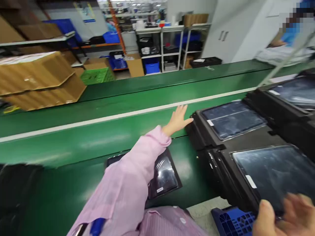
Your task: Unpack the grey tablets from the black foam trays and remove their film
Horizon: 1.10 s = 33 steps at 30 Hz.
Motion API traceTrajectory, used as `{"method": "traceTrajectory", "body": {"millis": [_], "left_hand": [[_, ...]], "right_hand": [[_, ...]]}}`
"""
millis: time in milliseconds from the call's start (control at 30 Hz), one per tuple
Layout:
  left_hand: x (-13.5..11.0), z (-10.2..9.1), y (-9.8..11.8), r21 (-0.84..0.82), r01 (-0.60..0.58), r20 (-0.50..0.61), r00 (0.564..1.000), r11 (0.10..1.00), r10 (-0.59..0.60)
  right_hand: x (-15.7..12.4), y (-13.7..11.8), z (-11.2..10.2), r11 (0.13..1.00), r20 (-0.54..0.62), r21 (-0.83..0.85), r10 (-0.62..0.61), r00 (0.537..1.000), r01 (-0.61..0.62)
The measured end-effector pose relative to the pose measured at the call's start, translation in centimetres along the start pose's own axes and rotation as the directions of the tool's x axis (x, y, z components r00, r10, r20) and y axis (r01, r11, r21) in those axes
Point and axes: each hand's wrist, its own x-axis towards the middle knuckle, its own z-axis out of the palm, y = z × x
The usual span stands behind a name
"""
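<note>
My left hand [177,119] reaches over the green conveyor with its fingers spread and nothing in it. Its thumb comes close to the left side of a black tray stack [205,131]. On that stack lies a dark flat screen panel [233,119] in clear film with a white label. Nearer me, a second screen panel [275,173] rests on another black tray. My right hand [283,216], blurred, is at this panel's near edge, thumb and fingers apart; contact is unclear. Under my left sleeve lies a film-wrapped panel [166,173], partly hidden.
Further black trays with a panel [297,90] stand at the right. Cardboard boxes [36,78] sit across the belt at the left. A dark stack [19,193] is at the near left. A blue crate [233,221] stands below the bench. Another person [291,32] is at the far right.
</note>
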Motion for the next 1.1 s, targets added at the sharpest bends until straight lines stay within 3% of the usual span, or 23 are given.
{"method": "traceTrajectory", "body": {"millis": [33, 67, 100, 167, 233, 267, 300, 367, 433, 500, 633, 767, 833, 867, 933, 967, 1000, 1033, 1067, 1100], "left_hand": [[-3.8, -1.2, -2.7, -0.037, 0.073, -0.083, 0.994, 0.997, -0.076], [-8.1, -2.4, -5.5, -0.098, 0.236, -0.182, 0.951, 0.967, -0.250], [-12.8, -3.4, -8.2, -0.181, 0.438, -0.282, 0.835, 0.881, -0.473], [-22.3, -4.8, -12.6, -0.246, 0.653, -0.380, 0.615, 0.717, -0.691], [-30.8, -4.9, -15.5, -0.305, 0.757, -0.422, 0.437, 0.578, -0.795], [-34.3, -4.5, -16.4, -0.334, 0.784, -0.419, 0.375, 0.524, -0.827], [-37.1, -3.7, -17.0, -0.363, 0.799, -0.407, 0.328, 0.480, -0.853], [-40.9, -1.6, -17.7, -0.411, 0.805, -0.375, 0.278, 0.428, -0.884], [-42.8, 0.6, -18.2, -0.447, 0.793, -0.341, 0.275, 0.413, -0.899], [-43.6, 2.5, -18.7, -0.469, 0.777, -0.311, 0.299, 0.419, -0.902], [-43.8, 4.3, -20.2, -0.480, 0.759, -0.279, 0.345, 0.441, -0.896], [-43.7, 4.8, -21.4, -0.487, 0.747, -0.255, 0.374, 0.452, -0.892], [-43.7, 4.9, -21.7, -0.512, 0.733, -0.250, 0.372, 0.448, -0.894], [-43.7, 4.9, -21.7, -0.530, 0.720, -0.253, 0.369, 0.447, -0.894], [-43.8, 5.0, -21.8, -0.565, 0.683, -0.275, 0.373, 0.463, -0.886], [-43.9, 5.0, -21.9, -0.573, 0.659, -0.291, 0.392, 0.487, -0.873], [-44.1, 5.0, -21.9, -0.572, 0.632, -0.306, 0.428, 0.523, -0.851], [-44.4, 5.0, -21.9, -0.566, 0.601, -0.318, 0.473, 0.564, -0.822], [-44.7, 5.0, -22.0, -0.558, 0.571, -0.323, 0.519, 0.602, -0.791], [-45.0, 5.1, -22.1, -0.552, 0.544, -0.321, 0.561, 0.632, -0.763]], "right_hand": [[-0.6, -0.9, 1.4, 0.996, 0.075, 0.064, -0.072, 0.995, 0.067], [-1.3, -1.7, 3.3, 0.984, 0.179, 0.119, -0.156, 0.972, 0.136], [-1.9, -2.4, 5.5, 0.964, 0.305, 0.179, -0.245, 0.920, 0.198], [-3.0, -3.8, 10.5, 0.922, 0.542, 0.282, -0.381, 0.749, 0.265], [-3.9, -5.4, 15.8, 0.889, 0.656, 0.336, -0.458, 0.599, 0.312], [-4.2, -6.3, 18.3, 0.871, 0.691, 0.346, -0.488, 0.532, 0.349], [-4.6, -7.3, 20.8, 0.850, 0.721, 0.352, -0.513, 0.466, 0.392], [-5.2, -9.6, 25.3, 0.816, 0.768, 0.352, -0.532, 0.357, 0.459], [-5.8, -11.6, 29.4, 0.805, 0.795, 0.340, -0.522, 0.310, 0.486], [-6.3, -13.2, 33.0, 0.808, 0.819, 0.309, -0.495, 0.292, 0.502], [-6.9, -14.1, 37.7, 0.822, 0.874, 0.227, -0.409, 0.264, 0.522], [-7.3, -14.4, 38.3, 0.818, 0.874, 0.180, -0.387, 0.292, 0.546], [-8.3, -14.7, 36.7, 0.803, 0.864, 0.188, -0.409, 0.293, 0.566], [-9.2, -14.8, 35.4, 0.786, 0.865, 0.214, -0.428, 0.262, 0.580], [-11.5, -14.8, 31.7, 0.725, 0.865, 0.352, -0.493, 0.090, 0.592], [-12.6, -14.7, 29.6, 0.640, 0.820, 0.517, -0.561, -0.114, 0.568], [-13.6, -14.4, 27.4, 0.546, 0.706, 0.701, -0.627, -0.331, 0.459], [-14.3, -14.1, 25.5, 0.488, 0.570, 0.821, -0.685, -0.454, 0.296], [-14.7, -13.6, 23.9, 0.468, 0.466, 0.875, -0.746, -0.475, 0.124], [-14.7, -13.0, 22.7, 0.492, 0.466, 0.870, -0.790, -0.398, 0.041]]}}
